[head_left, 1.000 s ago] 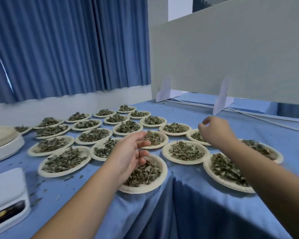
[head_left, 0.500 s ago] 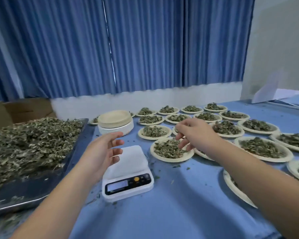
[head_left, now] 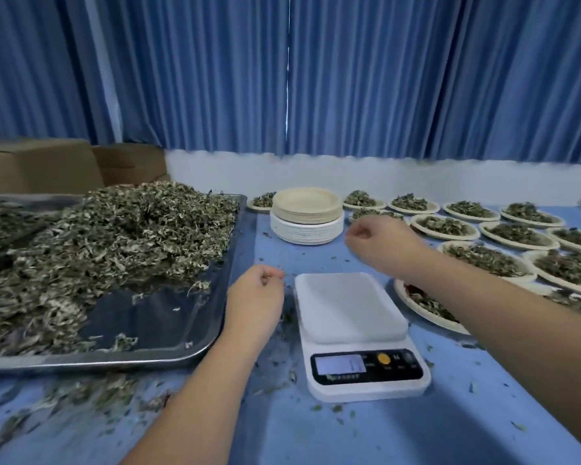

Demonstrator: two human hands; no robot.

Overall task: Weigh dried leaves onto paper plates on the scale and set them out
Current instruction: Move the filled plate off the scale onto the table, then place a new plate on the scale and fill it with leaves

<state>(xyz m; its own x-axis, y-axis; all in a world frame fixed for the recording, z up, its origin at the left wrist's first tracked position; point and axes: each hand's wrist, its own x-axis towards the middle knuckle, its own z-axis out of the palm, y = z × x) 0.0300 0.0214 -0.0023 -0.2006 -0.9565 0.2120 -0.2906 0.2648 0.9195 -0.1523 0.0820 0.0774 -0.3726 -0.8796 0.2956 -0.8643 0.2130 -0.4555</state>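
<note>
Scale (head_left: 356,330): white, display facing the person, standing on the blue-covered tabletop (head_left: 416,431) about midway between the left and right edges, toward the near edge. Display is lit; the reading is too blurred to read.

Left hand (head_left: 255,297): just left of the scale, between it and the metal tray (head_left: 195,350), apart from both. Fingers curled inward. Cannot tell whether they pinch a leaf scrap or nothing.

Right hand (head_left: 379,243): over the tabletop beyond the scale's far right corner, just right of the stack of paper plates (head_left: 307,213), not touching it. Fingers loosely curled downward; nothing seen in them.

Dried leaves (head_left: 108,243): heaped in the tray along the left edge, with the near right corner of the tray showing bare metal.

Stack of plates: toward the far edge, beige plates on top of white ones.

Filled plates (head_left: 445,226): rows from the far edge across the right side, each carrying a leaf portion.

Loose leaf scraps (head_left: 91,394) lie along the near edge, in front of the tray.
</note>
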